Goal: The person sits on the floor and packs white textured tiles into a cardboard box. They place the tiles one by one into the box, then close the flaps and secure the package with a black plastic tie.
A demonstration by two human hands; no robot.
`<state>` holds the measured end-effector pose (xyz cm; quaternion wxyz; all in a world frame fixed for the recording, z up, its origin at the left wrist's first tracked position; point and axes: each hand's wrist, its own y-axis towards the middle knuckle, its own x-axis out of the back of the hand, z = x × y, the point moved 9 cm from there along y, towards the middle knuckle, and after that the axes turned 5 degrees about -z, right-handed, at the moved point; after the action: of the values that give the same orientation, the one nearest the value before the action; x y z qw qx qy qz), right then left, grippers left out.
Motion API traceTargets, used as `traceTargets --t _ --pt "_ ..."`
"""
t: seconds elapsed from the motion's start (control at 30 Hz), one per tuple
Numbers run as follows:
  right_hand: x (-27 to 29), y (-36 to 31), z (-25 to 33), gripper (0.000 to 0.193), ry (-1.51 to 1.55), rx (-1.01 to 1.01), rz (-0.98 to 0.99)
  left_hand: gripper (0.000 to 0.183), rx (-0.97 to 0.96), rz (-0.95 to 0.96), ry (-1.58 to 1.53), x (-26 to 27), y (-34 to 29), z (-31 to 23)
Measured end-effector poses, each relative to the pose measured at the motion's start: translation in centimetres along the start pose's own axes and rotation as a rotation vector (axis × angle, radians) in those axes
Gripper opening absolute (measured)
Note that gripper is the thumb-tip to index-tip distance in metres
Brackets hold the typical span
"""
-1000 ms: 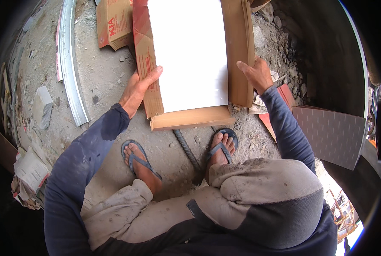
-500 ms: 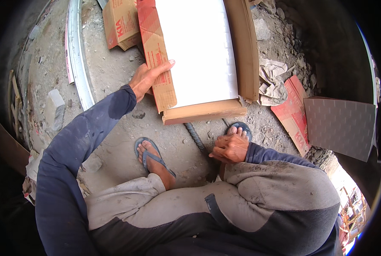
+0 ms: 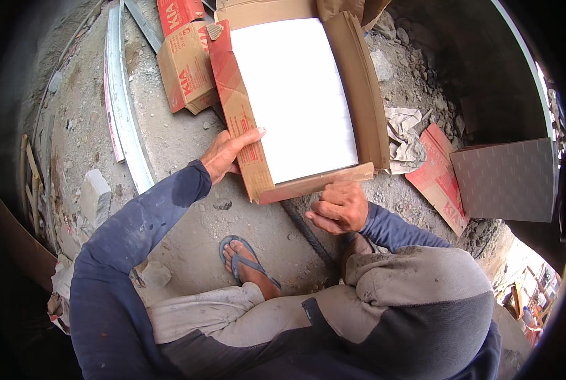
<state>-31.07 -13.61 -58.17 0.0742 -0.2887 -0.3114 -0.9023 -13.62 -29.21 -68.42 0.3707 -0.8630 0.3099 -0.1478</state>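
Observation:
In front of me lies an opened cardboard box [image 3: 240, 117] with red printing and raised flaps. Inside it is a flat white panel [image 3: 295, 101], too bright for its material to show. My left hand [image 3: 223, 155] grips the box's left flap, thumb over the top and fingers underneath. My right hand [image 3: 340, 208] is curled closed at the near flap, knuckles close to the cardboard. Whatever its fingers may hold is hidden.
Left of the box are another carton [image 3: 187, 69] and a long metal channel [image 3: 126, 101]. To the right lie crumpled paper [image 3: 404, 142], a red cardboard piece [image 3: 436, 177] and grey tiles [image 3: 508, 180]. A ribbed bar [image 3: 308, 235] runs between my sandalled feet over rubble-strewn ground.
My right hand has risen from above my right foot to the box's near flap. The left hand keeps its grip. With the view shifted, more of the box's far end shows.

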Motion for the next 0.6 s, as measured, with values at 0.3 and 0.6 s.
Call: traceTargets --t 0.3,0.6 --pt "34.6 -7.9 -5.7 0.012 -1.171 -0.547 -0.809 0.093 -0.183 -0.396 0.060 4.2 2.1 -8.2" --pt "56.9 -19.7 -6.3 0.048 -1.894 -0.707 -0.638 0.082 -0.744 -0.823 0.727 6.5 4.6 -18.4"
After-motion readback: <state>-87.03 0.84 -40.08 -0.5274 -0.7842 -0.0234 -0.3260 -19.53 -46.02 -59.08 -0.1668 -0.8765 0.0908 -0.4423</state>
